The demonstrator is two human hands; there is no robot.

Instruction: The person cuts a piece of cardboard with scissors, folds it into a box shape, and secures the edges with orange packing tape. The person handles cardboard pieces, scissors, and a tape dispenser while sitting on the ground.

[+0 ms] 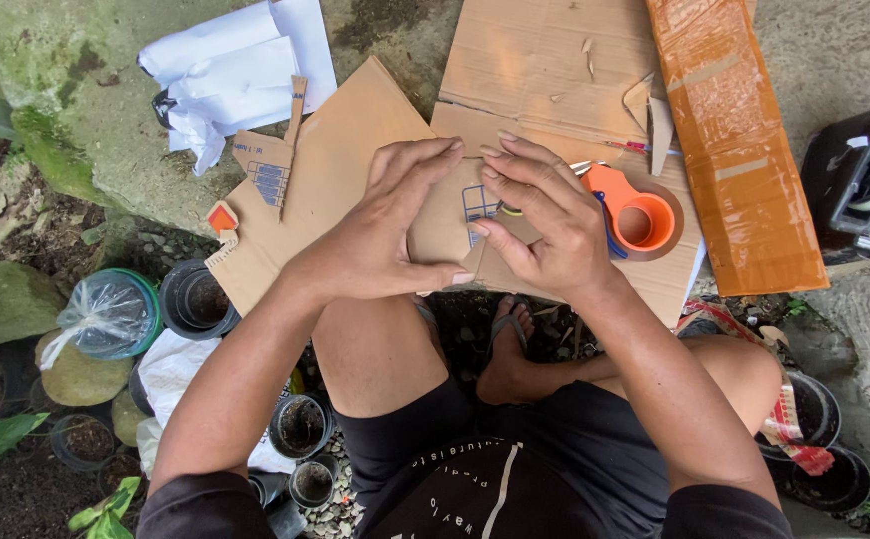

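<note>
My left hand (pixel 385 225) and my right hand (pixel 545 215) meet over a small piece of brown cardboard (pixel 445 235) with a blue printed grid. Both hands pinch it, fingertips nearly touching at its top edge. It sits above a larger flat cardboard sheet (pixel 345 150) lying on the ground. A little yellow-green thing shows under my right fingers; I cannot tell what it is. Just right of my right hand lies an orange tape dispenser (pixel 634 215) with a brown tape roll.
More cardboard (pixel 545 60) and a long tape-wrapped orange board (pixel 734 140) lie ahead. White paper (pixel 235 70) lies upper left, a black tape dispenser (pixel 869 180) at right. Pots (pixel 195 299), a plastic bag (pixel 105 319) and mossy stones surround my crossed legs.
</note>
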